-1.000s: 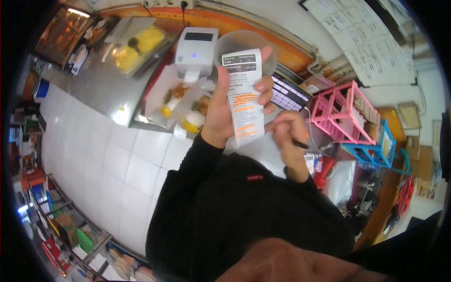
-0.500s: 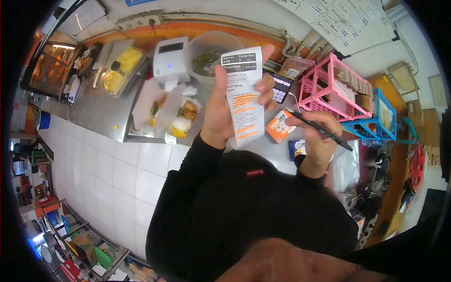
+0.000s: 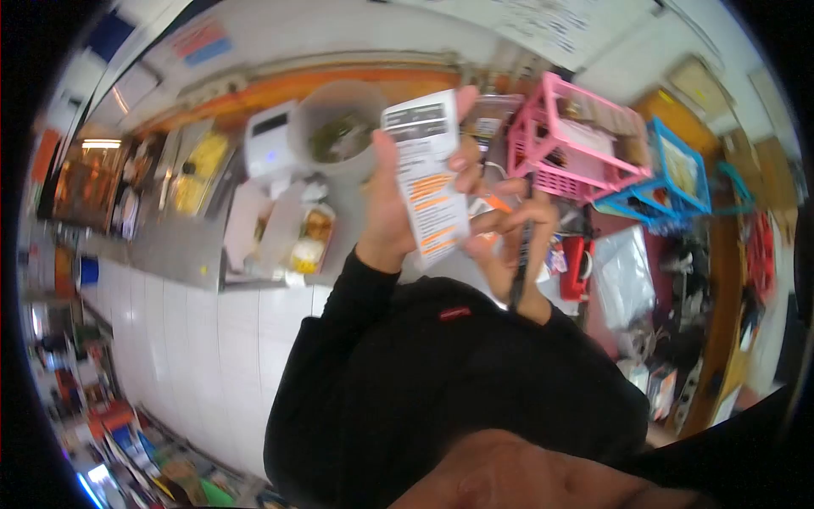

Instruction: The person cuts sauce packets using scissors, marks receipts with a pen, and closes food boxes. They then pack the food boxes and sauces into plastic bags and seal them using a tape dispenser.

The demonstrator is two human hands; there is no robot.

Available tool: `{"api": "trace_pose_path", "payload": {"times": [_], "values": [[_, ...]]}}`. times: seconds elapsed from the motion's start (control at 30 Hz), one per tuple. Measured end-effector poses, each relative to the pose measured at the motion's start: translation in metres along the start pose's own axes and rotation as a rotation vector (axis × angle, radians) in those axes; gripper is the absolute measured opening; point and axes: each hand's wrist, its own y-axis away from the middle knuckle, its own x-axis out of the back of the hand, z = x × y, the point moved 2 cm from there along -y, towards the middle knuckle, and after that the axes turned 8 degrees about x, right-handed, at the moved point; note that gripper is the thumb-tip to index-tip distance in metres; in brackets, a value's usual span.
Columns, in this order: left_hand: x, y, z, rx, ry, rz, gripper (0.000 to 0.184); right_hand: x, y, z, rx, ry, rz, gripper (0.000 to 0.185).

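A long printed receipt with orange highlighted lines is held up in my left hand, thumb on its left edge and fingers on the right. My right hand is closed around a black pen, which points up and down along the palm. Its thumb and fingertips are at the receipt's lower right edge; whether they touch the paper I cannot tell. An orange and white box is mostly hidden behind the right hand. Both hands are over the metal counter.
Open boxes of food with rice stand left of the receipt. Behind are a white printer and a clear tub of greens. To the right are a pink basket, a blue basket and plastic bags.
My right hand has moved left to the receipt's lower edge, and the pen has swung from slanting to nearly upright. The view has shifted and blurred slightly; the left hand still holds the receipt.
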Motion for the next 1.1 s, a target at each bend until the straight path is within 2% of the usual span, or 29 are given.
{"api": "trace_pose_path", "payload": {"times": [0.03,0.07,0.17,0.23,0.37,0.43,0.5,0.57,0.73,0.83,0.87,0.97,1.0,1.1], "values": [[0.001,-0.013,-0.005,0.032,0.015,0.030,0.097,0.016,0.002,0.005,-0.009,0.072,-0.028,0.035],[0.002,-0.024,-0.011,0.039,0.011,0.071,0.096,0.037,0.003,0.019,0.055,0.164,-0.052,0.025],[0.006,-0.054,-0.029,0.057,0.024,0.188,0.091,0.099,-0.011,0.022,-0.086,0.229,0.155,0.037],[0.015,-0.067,-0.039,0.078,-0.010,0.316,0.084,0.161,-0.015,0.024,-0.063,0.636,0.196,0.040],[0.027,-0.070,-0.065,0.113,-0.035,0.434,0.074,0.323,0.043,0.063,-0.158,1.077,0.470,0.025],[0.042,-0.067,-0.072,0.156,-0.049,0.481,0.070,0.427,0.089,0.101,-0.618,1.089,0.806,0.023],[0.045,-0.071,-0.078,0.189,-0.083,0.506,0.070,0.507,0.104,0.122,-0.840,1.516,0.719,0.020],[0.043,-0.074,-0.083,0.173,-0.133,0.540,0.069,0.555,0.095,0.137,-0.725,1.633,0.642,0.020],[0.037,-0.080,-0.089,0.140,-0.179,0.560,0.067,0.641,0.037,0.185,-0.801,1.759,0.397,0.024],[0.039,-0.076,-0.090,0.140,-0.227,0.620,0.067,0.663,0.009,0.211,-0.772,1.943,0.272,0.018],[0.042,-0.074,-0.090,0.138,-0.213,0.617,0.066,0.665,0.006,0.215,-0.732,2.004,0.206,0.028],[0.044,-0.070,-0.090,0.124,-0.243,0.654,0.064,0.682,0.000,0.241,-0.979,2.029,0.120,0.040],[0.045,-0.069,-0.090,0.118,-0.235,0.659,0.064,0.687,-0.001,0.246,-1.144,1.963,0.088,0.045],[0.048,-0.067,-0.092,0.110,-0.219,0.682,0.064,0.693,-0.004,0.256,-1.116,1.911,0.148,0.041]]}}
